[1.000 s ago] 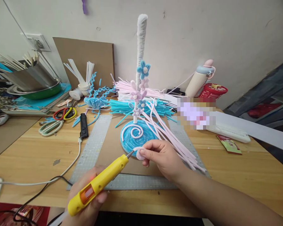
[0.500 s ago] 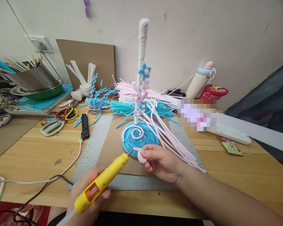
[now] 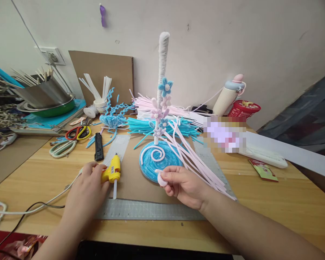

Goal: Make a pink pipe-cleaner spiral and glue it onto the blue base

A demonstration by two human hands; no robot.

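My left hand (image 3: 86, 189) has its fingers around the handle of a yellow hot glue gun (image 3: 114, 169), which rests low at the left of the cardboard (image 3: 130, 187), nozzle pointing away; a clear glue stick sticks out behind it. Between thumb and fingers, my right hand (image 3: 188, 183) pinches a small coiled pale pink pipe cleaner (image 3: 161, 179) over the front edge of a round blue base (image 3: 147, 169). On that base lies a pink spiral (image 3: 159, 154). Behind it rises a white wrapped stem (image 3: 162, 61) bearing blue, pink and lilac flowers (image 3: 166, 87).
Long pink pipe cleaners (image 3: 203, 168) fan out to the right over the grey cutting mat (image 3: 151, 211). Bundled blue pipe cleaners (image 3: 141, 126) lie behind the base. At left are scissors (image 3: 63, 148), a black box cutter (image 3: 98, 146) and cables (image 3: 40, 206). A bottle (image 3: 226, 97) stands back right.
My left hand has moved left and lowered the glue gun from the pink coil onto the work surface. My right hand keeps the coil in nearly the same place. The view has tilted up slightly.
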